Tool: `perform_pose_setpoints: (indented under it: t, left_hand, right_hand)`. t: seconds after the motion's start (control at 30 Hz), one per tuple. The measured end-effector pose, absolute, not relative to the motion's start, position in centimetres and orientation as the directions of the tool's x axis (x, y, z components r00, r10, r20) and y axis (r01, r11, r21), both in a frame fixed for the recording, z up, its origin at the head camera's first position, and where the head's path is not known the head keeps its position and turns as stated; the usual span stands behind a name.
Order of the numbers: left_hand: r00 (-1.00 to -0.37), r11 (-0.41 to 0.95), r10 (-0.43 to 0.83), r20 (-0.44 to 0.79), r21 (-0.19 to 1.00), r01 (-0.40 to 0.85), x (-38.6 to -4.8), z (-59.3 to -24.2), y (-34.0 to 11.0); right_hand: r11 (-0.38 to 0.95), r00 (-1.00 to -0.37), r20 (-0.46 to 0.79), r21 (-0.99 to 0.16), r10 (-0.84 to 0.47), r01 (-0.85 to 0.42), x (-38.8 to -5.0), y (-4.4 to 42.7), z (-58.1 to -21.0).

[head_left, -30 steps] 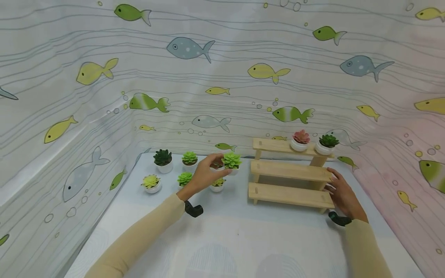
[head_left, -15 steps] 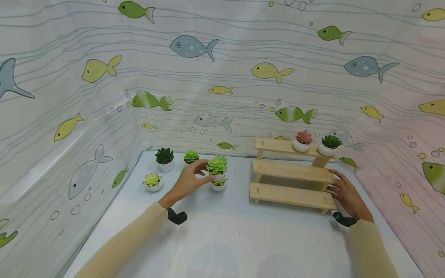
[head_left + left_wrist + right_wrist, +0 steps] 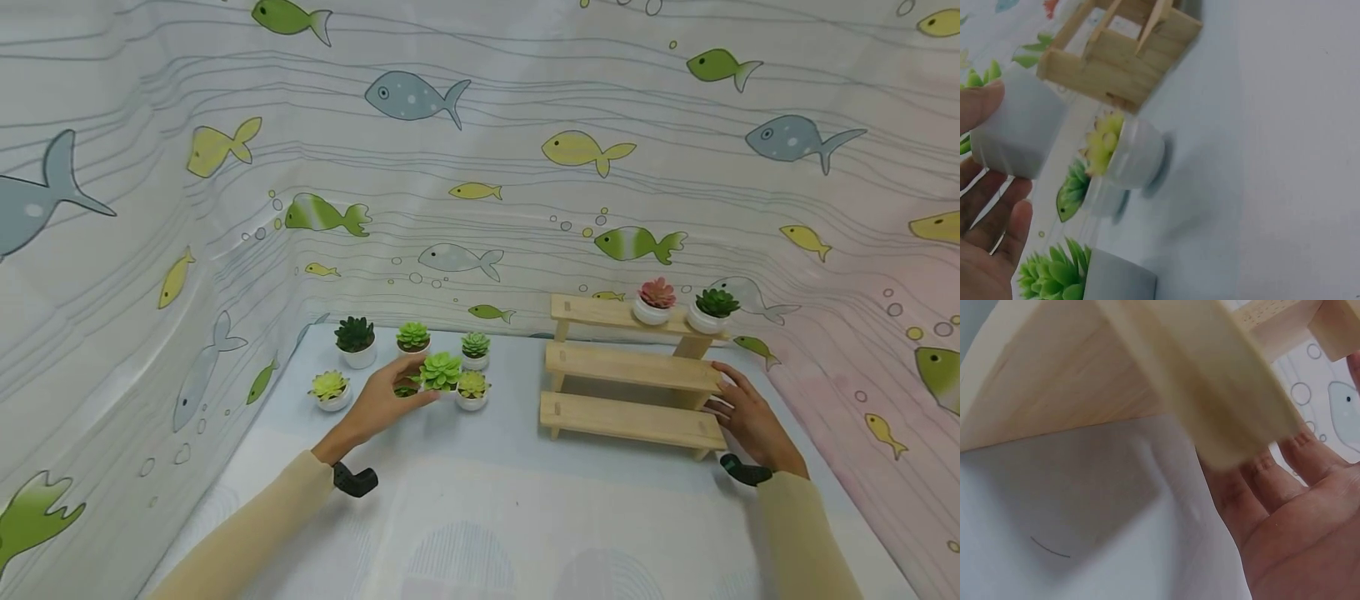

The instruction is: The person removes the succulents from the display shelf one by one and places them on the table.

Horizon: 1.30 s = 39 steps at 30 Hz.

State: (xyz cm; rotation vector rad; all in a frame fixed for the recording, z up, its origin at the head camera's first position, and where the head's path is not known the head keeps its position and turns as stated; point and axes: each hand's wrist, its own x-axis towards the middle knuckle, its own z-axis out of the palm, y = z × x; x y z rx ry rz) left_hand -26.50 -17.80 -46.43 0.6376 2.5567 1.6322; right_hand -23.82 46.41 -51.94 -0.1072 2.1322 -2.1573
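My left hand grips a potted succulent with bright green leaves. In the left wrist view its plain white pot is pinched between thumb and fingers, raised off the table. A second bright green succulent is mostly hidden behind that hand. Close by on the right stand a yellow-green succulent and a small green one. At the right end of the three-tier wooden stand, my right hand rests with fingers extended against the side, seen behind the wood in the right wrist view.
A pink succulent and a dark green one sit on the top tier. Further left on the table are a dark succulent, a yellowish one and a green one. Fish-patterned cloth walls surround the table.
My left hand has carried the bright green succulent leftward and lower, uncovering the small green one behind. My right hand stays at the stand. The camera view has shifted slightly.
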Motion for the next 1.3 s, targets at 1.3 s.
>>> perform_pose_setpoints:
  t: [1.3]
  left_hand:
    - [-0.967, 0.475, 0.229, 0.115, 0.853, 0.214, -22.1, -48.3, -27.9]
  right_hand:
    - [-0.017, -0.993, -0.011, -1.000, -0.114, 0.013, -23.7, 45.7, -51.9]
